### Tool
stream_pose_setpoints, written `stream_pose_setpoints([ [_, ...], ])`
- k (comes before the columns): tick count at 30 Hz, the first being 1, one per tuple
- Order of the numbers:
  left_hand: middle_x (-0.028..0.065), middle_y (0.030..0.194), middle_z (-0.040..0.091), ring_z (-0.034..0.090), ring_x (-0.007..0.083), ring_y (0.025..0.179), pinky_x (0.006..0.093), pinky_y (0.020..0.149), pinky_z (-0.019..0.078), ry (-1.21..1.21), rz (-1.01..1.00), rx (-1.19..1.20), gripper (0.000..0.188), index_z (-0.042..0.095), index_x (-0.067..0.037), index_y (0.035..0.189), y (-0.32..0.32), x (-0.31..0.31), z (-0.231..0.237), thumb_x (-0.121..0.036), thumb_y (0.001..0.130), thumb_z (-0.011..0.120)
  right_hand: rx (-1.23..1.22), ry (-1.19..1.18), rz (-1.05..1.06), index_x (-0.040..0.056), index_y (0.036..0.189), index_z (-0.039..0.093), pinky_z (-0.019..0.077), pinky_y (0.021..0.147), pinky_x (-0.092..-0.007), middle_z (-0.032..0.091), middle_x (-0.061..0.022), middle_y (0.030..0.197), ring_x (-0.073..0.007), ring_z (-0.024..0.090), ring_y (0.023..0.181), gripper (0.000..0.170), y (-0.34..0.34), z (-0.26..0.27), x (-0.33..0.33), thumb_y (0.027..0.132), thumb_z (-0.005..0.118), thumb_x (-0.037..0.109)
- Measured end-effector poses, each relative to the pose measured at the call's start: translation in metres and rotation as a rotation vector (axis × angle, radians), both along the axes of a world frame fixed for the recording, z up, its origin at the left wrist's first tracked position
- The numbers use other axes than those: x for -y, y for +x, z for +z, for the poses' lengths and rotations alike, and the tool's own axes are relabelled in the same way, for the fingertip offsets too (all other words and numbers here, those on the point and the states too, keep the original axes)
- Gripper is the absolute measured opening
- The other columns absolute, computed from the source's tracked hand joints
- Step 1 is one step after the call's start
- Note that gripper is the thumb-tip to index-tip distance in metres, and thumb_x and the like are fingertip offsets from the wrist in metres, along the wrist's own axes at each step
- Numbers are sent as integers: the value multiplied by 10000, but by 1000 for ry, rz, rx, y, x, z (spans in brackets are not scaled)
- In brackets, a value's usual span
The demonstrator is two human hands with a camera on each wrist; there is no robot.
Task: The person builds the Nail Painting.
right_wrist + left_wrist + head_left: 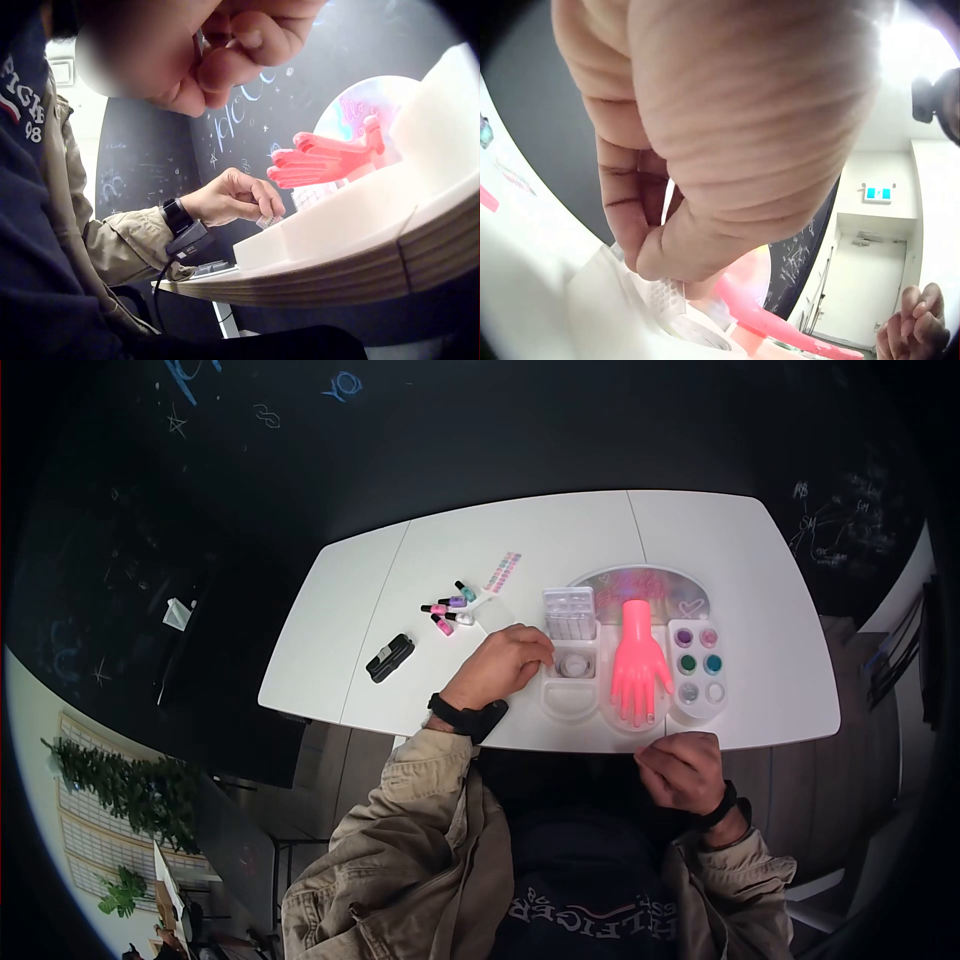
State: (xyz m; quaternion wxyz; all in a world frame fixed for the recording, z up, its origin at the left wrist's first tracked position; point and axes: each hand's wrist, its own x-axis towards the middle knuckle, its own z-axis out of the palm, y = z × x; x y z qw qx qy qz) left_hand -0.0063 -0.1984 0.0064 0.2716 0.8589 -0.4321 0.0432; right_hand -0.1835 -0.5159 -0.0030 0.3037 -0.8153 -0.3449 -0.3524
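Item, left hand [500,664]: thumb and fingers curled in, pinching a small clear textured sheet [666,295]. I logged that sheet at the fingertips, by the left side of the white tray [571,700].

Item, right hand [684,772]: fingers curled, tips bunched, just beyond the table's front edge; I could not tell whether anything small was between them.

Container one, the tray's left side: a clear divided box [570,612] stood in the rear section, a round clear piece [574,665] lay in the middle section, and a shallow section completed the column at the front.

Container two, the tray's right side: six round pots [688,663] in two columns, purple and pink at the rear, green and teal amid, silvery and pale in front.

Centre: one pink model hand [638,660], fingers toward the front edge. Behind it, one round-edged mirror [672,586] with lettering.

Left on the table [365,575]: five nail polish bottles [457,602], teal, purple, white and two pink; one sheet of coloured nail pieces [503,572]; one black case [390,658], near the front edge.

Room: white tabletop ran between case and left hand, and right of the tray to the table's right edge.
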Motion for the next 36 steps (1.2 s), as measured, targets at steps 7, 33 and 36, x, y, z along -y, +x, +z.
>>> stream_pose_setpoints([
  [7,110,1197,784,765,337,1069,404,903,645,-36,53,18,295,819,-52,1125,5,-7,2,74,880,713,-8,1,7,55,955,810,559,568,-343,698,-45,875,-203,716,657,272,0,-3,0,702,895,-3],
  [33,304,1274,756,731,463,1182,509,1064,570,352,543,-113,933,593,-58,1545,85,-39,-22,-425,753,925,-31,20,28,55,946,808,573,572,-349,691,-42,872,-213,713,653,243,1,-3,1,729,892,-16],
  [36,285,1245,767,736,479,1174,502,1053,575,317,568,-120,908,584,-49,1526,92,-36,-30,-386,750,913,-34,24,28,55,948,806,573,574,-349,690,-40,877,-212,710,652,246,1,-6,2,730,892,-18],
])
